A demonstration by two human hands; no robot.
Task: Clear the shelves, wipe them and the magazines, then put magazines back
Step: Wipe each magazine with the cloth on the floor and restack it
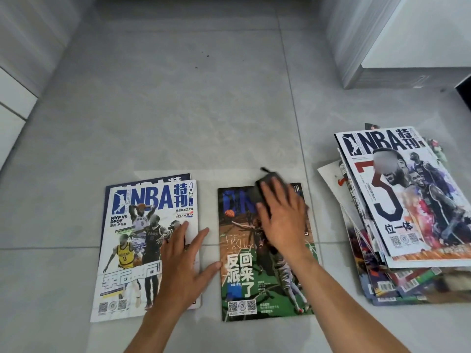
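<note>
A green-covered magazine point(239, 271) lies flat on the grey tiled floor. My right hand point(283, 220) presses a dark grey cloth point(267, 184) flat onto its upper part, fingers straight. To the left lies a white-and-blue magazine point(132, 240) on top of another one. My left hand point(186, 266) rests spread on its right edge, thumb reaching toward the green magazine. A tall, uneven stack of magazines point(407, 212) stands on the floor at the right.
A white cabinet corner point(369, 62) rises at the upper right, with a dark object point(465, 95) at the right edge. White panels point(15, 103) line the left side. Grey floor tiles point(191, 103) stretch ahead of the magazines.
</note>
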